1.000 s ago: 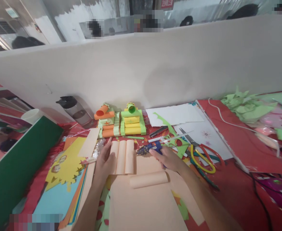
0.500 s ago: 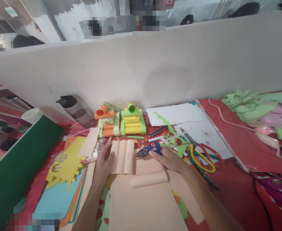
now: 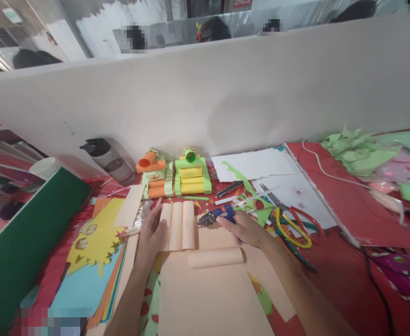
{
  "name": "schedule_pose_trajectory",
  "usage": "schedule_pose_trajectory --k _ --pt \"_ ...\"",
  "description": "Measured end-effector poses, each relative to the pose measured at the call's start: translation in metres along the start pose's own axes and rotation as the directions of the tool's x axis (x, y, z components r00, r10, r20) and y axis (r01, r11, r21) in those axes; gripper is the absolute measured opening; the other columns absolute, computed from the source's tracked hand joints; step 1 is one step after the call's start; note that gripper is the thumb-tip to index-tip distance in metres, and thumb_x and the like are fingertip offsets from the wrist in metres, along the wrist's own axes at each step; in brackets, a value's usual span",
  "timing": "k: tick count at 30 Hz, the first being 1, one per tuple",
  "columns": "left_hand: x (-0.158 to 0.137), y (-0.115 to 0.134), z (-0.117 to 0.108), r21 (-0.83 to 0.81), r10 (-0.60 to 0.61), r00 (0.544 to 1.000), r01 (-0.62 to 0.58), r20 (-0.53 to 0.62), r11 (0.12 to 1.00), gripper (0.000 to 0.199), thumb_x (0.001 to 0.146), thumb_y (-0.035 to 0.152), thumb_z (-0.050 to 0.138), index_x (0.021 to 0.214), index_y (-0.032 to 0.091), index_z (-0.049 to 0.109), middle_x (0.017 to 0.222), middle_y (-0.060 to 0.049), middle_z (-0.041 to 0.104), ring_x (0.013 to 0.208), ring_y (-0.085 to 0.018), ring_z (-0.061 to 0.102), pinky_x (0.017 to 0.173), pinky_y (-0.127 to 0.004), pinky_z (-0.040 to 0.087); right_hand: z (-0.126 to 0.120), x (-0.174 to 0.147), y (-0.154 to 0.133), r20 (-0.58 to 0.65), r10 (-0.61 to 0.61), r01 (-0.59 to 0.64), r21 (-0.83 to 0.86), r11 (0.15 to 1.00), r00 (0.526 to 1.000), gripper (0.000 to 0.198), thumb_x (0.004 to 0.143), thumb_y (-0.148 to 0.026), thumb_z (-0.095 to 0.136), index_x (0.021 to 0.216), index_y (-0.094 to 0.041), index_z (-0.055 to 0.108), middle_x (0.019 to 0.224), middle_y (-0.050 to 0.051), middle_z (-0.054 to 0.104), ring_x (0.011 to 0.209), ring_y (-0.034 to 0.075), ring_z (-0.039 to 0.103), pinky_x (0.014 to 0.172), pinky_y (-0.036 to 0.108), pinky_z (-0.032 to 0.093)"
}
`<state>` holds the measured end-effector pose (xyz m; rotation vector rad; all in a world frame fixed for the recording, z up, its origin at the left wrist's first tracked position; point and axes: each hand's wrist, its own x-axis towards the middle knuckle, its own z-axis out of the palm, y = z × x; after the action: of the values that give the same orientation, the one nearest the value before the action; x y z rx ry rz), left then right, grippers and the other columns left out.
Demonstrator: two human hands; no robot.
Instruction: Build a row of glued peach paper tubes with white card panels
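My left hand [image 3: 155, 229] holds the left side of a peach paper sheet carrying three upright paper rolls [image 3: 177, 226], its thumb against the nearest roll. My right hand [image 3: 245, 227] is wrapped round a blue hot glue gun [image 3: 216, 216]. The gun's nozzle points left, close to the right edge of the rightmost roll; whether it touches cannot be made out. A separate peach paper roll [image 3: 216, 258] lies crosswise in front, on a large peach sheet [image 3: 211, 298].
Two paper models, one orange [image 3: 153, 175] and one green-yellow [image 3: 192, 175], stand against the partition. Scissors [image 3: 294, 228] and pliers [image 3: 297, 252] lie right of my hand. A bottle [image 3: 107, 161], yellow cutouts [image 3: 96, 240] and a green board [image 3: 33, 247] are leftward.
The view has shifted very slightly. Both hands, the glue gun and the paper rolls keep nearly the same places.
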<state>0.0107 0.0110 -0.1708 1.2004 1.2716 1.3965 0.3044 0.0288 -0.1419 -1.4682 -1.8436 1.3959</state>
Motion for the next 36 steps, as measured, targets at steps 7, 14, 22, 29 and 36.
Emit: schedule_pose_trajectory --k 7,14,22,29,36 --pt "-0.002 0.002 0.001 -0.005 0.005 1.0 -0.005 0.009 1.0 0.049 0.084 0.031 0.067 0.131 0.022 0.059 0.156 -0.009 0.036 0.145 -0.029 0.031 0.12 -0.045 0.026 -0.004 -0.004 -0.011 0.103 -0.017 0.013 0.032 0.999 0.995 0.043 0.09 -0.056 0.05 0.066 -0.02 0.047 0.049 -0.006 0.045 0.039 0.014 0.056 0.038 0.021 0.037" --pt "-0.001 0.002 0.001 0.002 0.002 1.0 -0.002 0.013 1.0 0.049 0.084 0.032 0.067 0.131 0.022 0.059 0.156 -0.009 0.036 0.144 -0.029 0.032 0.12 -0.045 0.026 -0.004 -0.008 -0.018 0.18 -0.044 0.034 0.057 0.998 0.983 0.042 0.091 -0.054 0.051 0.068 -0.019 0.047 0.052 -0.006 0.042 0.041 0.012 0.051 0.04 0.021 0.037" --pt "-0.001 0.005 0.003 0.004 -0.007 1.0 0.007 0.008 1.0 0.05 0.083 0.032 0.067 0.131 0.022 0.059 0.157 -0.008 0.035 0.145 -0.029 0.031 0.119 -0.044 0.027 -0.013 -0.013 -0.025 0.275 -0.017 -0.007 0.086 0.996 0.961 0.033 0.085 -0.049 0.062 0.079 -0.017 0.059 0.061 -0.004 0.05 0.043 0.009 0.049 0.039 0.019 0.038" --pt "0.0 0.001 0.001 -0.004 -0.002 1.0 0.002 0.011 1.0 0.048 0.083 0.029 0.067 0.13 0.022 0.059 0.156 -0.008 0.038 0.144 -0.028 0.033 0.12 -0.045 0.026 -0.014 -0.014 -0.032 0.276 -0.027 0.004 0.083 0.997 0.961 0.031 0.085 -0.046 0.062 0.076 -0.017 0.056 0.062 -0.002 0.053 0.048 0.01 0.052 0.042 0.018 0.039" --pt "0.001 -0.003 0.001 -0.005 0.0 1.0 0.0 -0.009 1.0 0.05 0.081 0.031 0.068 0.129 0.022 0.06 0.154 -0.009 0.04 0.143 -0.029 0.034 0.119 -0.045 0.027 -0.013 -0.014 -0.036 0.274 -0.052 0.031 0.081 0.996 0.96 0.029 0.086 -0.043 0.059 0.071 -0.019 0.052 0.061 -0.003 0.052 0.049 0.011 0.051 0.041 0.019 0.04"
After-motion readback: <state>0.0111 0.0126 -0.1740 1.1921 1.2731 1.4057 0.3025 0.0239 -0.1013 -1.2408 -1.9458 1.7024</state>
